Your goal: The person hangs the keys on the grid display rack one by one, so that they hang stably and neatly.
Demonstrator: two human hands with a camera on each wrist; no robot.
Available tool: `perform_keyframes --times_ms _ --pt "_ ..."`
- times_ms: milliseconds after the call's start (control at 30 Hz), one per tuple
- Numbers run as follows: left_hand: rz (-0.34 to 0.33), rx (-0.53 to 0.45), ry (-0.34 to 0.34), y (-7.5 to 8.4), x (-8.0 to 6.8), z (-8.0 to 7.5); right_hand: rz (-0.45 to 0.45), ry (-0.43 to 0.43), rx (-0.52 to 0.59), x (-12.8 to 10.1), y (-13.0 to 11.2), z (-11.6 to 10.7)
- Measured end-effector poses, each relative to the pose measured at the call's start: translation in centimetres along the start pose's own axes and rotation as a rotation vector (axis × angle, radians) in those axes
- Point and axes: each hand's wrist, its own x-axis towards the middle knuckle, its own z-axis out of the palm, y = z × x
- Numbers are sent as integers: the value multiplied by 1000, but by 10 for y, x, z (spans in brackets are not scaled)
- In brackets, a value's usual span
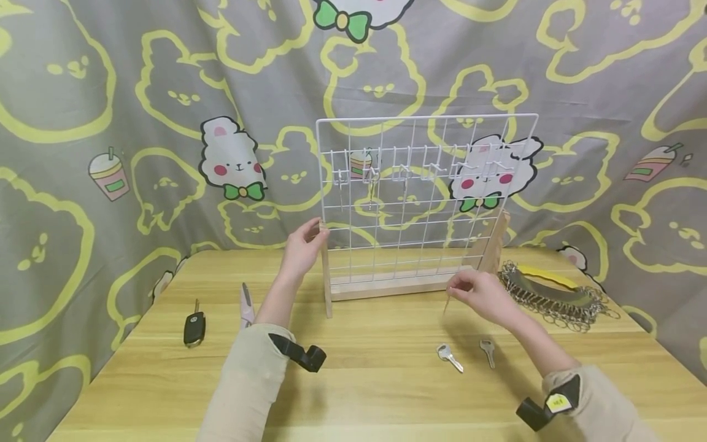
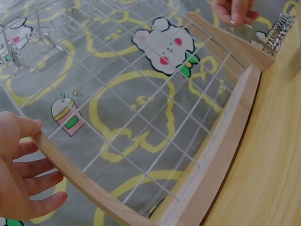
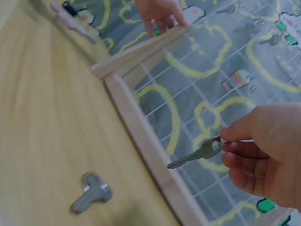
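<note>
My right hand (image 1: 479, 294) pinches a small ring between thumb and fingertips, and a silver key (image 3: 205, 150) hangs from it, blade pointing down near the base of a white wire grid rack (image 1: 409, 236). At the rack's left side, thumb and forefinger of my left hand (image 2: 23, 169) pinch the top of the wooden post (image 2: 84, 183); the other fingers are spread loosely. Small hooks (image 1: 433, 169) line the upper grid, with keys (image 1: 371, 190) hanging from those on the left. Two loose keys lie on the table below my right hand, one with a round head (image 1: 450, 357), another (image 1: 487, 353) beside it.
A black car key (image 1: 194, 328) lies at the table's left. Scissors (image 1: 246, 301) with pale handles rest partly behind my left forearm. Right of the rack lies a curved bunch of metal rings (image 1: 552, 304) with a yellow strip (image 1: 547, 276). A patterned curtain (image 1: 166, 92) hangs behind.
</note>
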Motion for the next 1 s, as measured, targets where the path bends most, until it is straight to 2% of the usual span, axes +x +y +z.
perform_keyframes --times_ms 300,667,900,1000 --pt "-7 7 -4 0 1 0 13 39 -3 18 -23 -28" --pt "-11 -3 6 0 1 0 -44 169 -21 44 -45 -59" --pt "-10 -8 11 -1 1 0 -30 223 7 59 -55 -72" --pt "-5 -9 11 -1 1 1 -56 274 27 64 -58 -75"
